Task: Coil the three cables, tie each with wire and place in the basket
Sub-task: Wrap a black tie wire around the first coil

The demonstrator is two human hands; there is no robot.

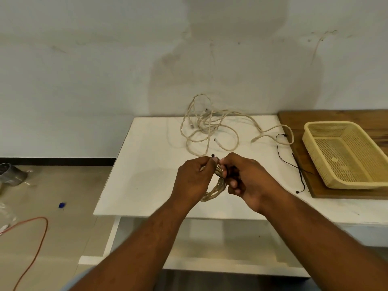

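Note:
Both hands hold a coiled cream cable (216,190) above the front of the white table (147,164). My left hand (193,179) pinches a black tie wire (213,156) at the top of the coil. My right hand (243,179) grips the coil's right side and the wire's other end. The coil's lower loop hangs between my wrists. Loose cream cables (210,127) lie tangled at the back of the table. Two black tie wires (294,164) lie at the table's right. A yellow plastic basket (327,124), with nothing in it, sits on a wooden board (344,194).
The wall stands right behind the table. On the floor at left lie an orange cord (39,238), a small blue object (62,205) and a grey metal can (10,174). A lower white shelf (210,263) shows beneath the tabletop.

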